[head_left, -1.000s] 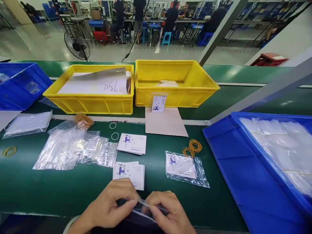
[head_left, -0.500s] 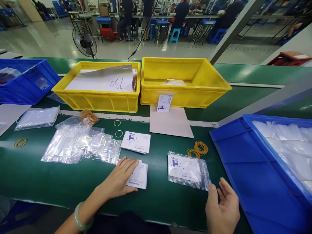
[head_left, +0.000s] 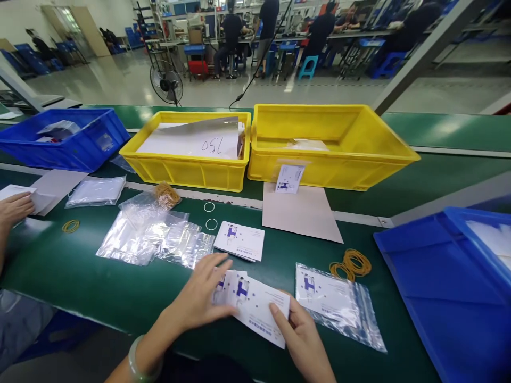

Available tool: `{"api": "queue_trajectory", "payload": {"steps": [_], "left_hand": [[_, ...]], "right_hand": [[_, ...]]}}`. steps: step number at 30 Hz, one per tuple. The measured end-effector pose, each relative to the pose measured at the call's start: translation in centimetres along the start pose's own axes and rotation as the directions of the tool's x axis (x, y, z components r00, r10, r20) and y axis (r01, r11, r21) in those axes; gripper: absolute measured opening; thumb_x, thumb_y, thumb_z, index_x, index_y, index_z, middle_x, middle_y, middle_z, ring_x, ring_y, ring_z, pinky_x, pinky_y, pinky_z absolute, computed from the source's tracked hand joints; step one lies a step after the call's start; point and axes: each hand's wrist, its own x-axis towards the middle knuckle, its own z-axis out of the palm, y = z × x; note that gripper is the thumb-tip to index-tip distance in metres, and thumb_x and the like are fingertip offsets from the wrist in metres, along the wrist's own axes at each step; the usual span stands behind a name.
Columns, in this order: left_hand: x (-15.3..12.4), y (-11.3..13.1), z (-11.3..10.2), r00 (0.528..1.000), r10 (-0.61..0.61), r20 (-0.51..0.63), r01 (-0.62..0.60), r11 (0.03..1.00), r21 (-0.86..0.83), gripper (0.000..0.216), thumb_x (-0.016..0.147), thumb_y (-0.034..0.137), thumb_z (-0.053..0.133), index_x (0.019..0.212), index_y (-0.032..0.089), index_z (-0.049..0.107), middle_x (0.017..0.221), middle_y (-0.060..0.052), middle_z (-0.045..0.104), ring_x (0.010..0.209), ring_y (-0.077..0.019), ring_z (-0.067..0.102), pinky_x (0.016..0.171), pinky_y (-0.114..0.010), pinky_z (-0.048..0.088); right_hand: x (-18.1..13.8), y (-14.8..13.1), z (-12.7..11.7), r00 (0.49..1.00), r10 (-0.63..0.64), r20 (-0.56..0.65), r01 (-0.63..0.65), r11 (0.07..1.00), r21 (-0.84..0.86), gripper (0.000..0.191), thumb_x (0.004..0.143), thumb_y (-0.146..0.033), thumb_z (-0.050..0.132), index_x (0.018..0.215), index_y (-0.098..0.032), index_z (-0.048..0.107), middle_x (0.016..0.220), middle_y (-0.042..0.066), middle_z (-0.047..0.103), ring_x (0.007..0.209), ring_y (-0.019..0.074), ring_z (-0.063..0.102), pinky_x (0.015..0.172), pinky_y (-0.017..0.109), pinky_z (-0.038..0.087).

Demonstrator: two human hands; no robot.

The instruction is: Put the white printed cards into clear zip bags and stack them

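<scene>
A white printed leaflet with a purple picture is pinched by its right end in my right hand, thumb on top. Under its left end lies another printed leaflet. My left hand is at that lower leaflet's left end, fingers and thumb spread apart around it; part of the leaflet is hidden by the hand. Just beyond is a small stack of similar leaflets. To the right, a clear zip bag with a leaflet inside lies flat, beside yellow rubber bands.
Clear empty bags lie left, with rubber bands on them. Two yellow bins stand behind a cardboard sheet. Blue bins flank the table. A co-worker's hand holds white paper at far left.
My right hand has moved left from beside the bagged leaflet and taken hold of a leaflet. My left hand has lifted off the leaflets' top and spread its fingers. The view has shifted left.
</scene>
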Motion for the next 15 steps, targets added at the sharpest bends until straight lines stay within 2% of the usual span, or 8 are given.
{"api": "queue_trajectory", "payload": {"steps": [1, 3, 5, 7, 9, 13, 15], "left_hand": [[-0.3, -0.9, -0.3, 0.992, -0.117, -0.055, 0.119, 0.993, 0.023, 0.057, 0.092, 0.05, 0.055, 0.137, 0.017, 0.042, 0.137, -0.02, 0.053, 0.128, -0.0354, 0.049, 0.104, -0.054, 0.045], [-0.8, -2.5, -0.9, 0.942, -0.321, -0.096, 0.327, 0.944, 0.048, 0.028, 0.096, 0.033, 0.047, 0.118, 0.016, 0.054, 0.118, -0.015, 0.062, 0.111, -0.0292, 0.06, 0.092, -0.044, 0.052], [-0.9, -3.3, -1.2, 0.893, -0.449, -0.014, 0.448, 0.889, 0.092, 0.016, 0.094, 0.027, 0.048, 0.102, 0.017, 0.058, 0.104, -0.01, 0.064, 0.097, -0.0255, 0.064, 0.079, -0.037, 0.053], [-0.6, -3.3, -1.1, 0.854, -0.511, 0.097, 0.495, 0.856, 0.147, 0.01, 0.09, 0.026, 0.054, 0.095, 0.018, 0.059, 0.098, -0.007, 0.064, 0.089, -0.0239, 0.064, 0.07, -0.033, 0.05], [-0.2, -2.9, -0.7, 0.831, -0.54, 0.137, 0.516, 0.838, 0.177, 0.006, 0.087, 0.022, 0.055, 0.09, 0.018, 0.058, 0.096, -0.006, 0.064, 0.084, -0.0234, 0.065, 0.064, -0.031, 0.046], [0.3, -2.7, 0.2, 0.808, -0.583, 0.089, 0.563, 0.807, 0.18, 0.014, 0.085, 0.009, 0.047, 0.08, 0.018, 0.057, 0.087, -0.006, 0.065, 0.079, -0.0226, 0.065, 0.057, -0.027, 0.036], [0.0, -2.9, 0.1, 0.794, -0.605, 0.058, 0.591, 0.791, 0.157, 0.016, 0.083, 0.008, 0.046, 0.076, 0.019, 0.055, 0.081, -0.004, 0.065, 0.073, -0.0206, 0.063, 0.056, -0.027, 0.033]], "right_hand": [[-0.2, -0.1, -0.3, 0.998, 0.035, -0.048, -0.034, 0.999, 0.024, 0.052, 0.079, -0.062, 0.067, 0.109, -0.02, 0.065, 0.098, 0.009, 0.075, 0.085, 0.0283, 0.07, 0.065, 0.034, 0.057], [-0.5, -0.1, -0.9, 0.99, 0.087, -0.112, -0.082, 0.996, 0.045, 0.053, 0.074, -0.063, 0.072, 0.105, -0.021, 0.064, 0.091, 0.008, 0.074, 0.079, 0.0277, 0.07, 0.055, 0.031, 0.054], [-0.7, -0.1, -1.0, 0.985, 0.102, -0.138, -0.098, 0.995, 0.034, 0.052, 0.07, -0.064, 0.074, 0.099, -0.022, 0.063, 0.084, 0.006, 0.074, 0.073, 0.0261, 0.069, 0.051, 0.029, 0.051], [-0.8, -0.2, -0.7, 0.984, 0.101, -0.145, -0.098, 0.995, 0.024, 0.051, 0.069, -0.065, 0.074, 0.095, -0.023, 0.06, 0.079, 0.005, 0.073, 0.069, 0.0242, 0.068, 0.051, 0.028, 0.051], [-0.7, -0.4, -0.1, 0.983, 0.104, -0.148, -0.099, 0.994, 0.038, 0.053, 0.068, -0.067, 0.074, 0.096, -0.024, 0.057, 0.079, 0.005, 0.072, 0.069, 0.0238, 0.067, 0.051, 0.028, 0.051], [-0.7, -0.6, 0.6, 0.979, 0.147, -0.142, -0.136, 0.987, 0.084, 0.073, 0.067, -0.068, 0.074, 0.123, -0.029, 0.048, 0.091, 0.007, 0.073, 0.075, 0.0269, 0.068, 0.049, 0.03, 0.052], [-0.7, -0.6, 0.6, 0.978, 0.171, -0.116, -0.163, 0.984, 0.073, 0.082, 0.069, -0.069, 0.071, 0.135, -0.031, 0.041, 0.096, 0.008, 0.073, 0.076, 0.0281, 0.068, 0.049, 0.031, 0.052]]}}
